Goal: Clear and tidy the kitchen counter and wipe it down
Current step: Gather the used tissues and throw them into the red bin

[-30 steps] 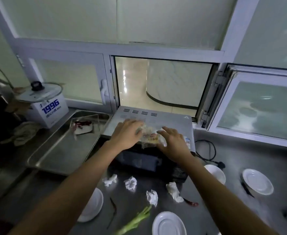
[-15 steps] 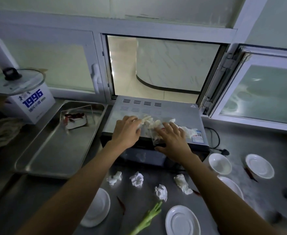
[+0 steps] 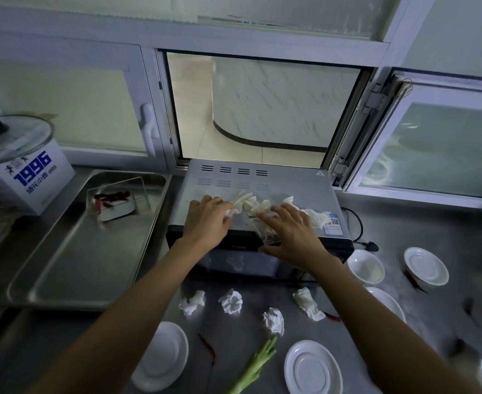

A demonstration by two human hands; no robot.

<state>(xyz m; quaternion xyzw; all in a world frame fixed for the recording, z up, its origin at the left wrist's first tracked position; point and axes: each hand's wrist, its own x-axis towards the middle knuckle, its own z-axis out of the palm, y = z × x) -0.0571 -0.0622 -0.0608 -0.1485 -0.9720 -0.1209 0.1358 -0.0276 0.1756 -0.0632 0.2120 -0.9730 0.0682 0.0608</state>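
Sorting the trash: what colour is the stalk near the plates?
Pale green stalk, clearest in the head view.

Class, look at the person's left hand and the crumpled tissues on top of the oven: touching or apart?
Touching. The head view shows the left hand with fingertips pinching the end of the crumpled tissues on the oven.

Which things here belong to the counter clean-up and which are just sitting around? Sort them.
Part of the job:
left hand
right hand
tissues on oven
crumpled tissues
scallion
chili
saucers

Just there:
oven
tray
box
glass lid
window
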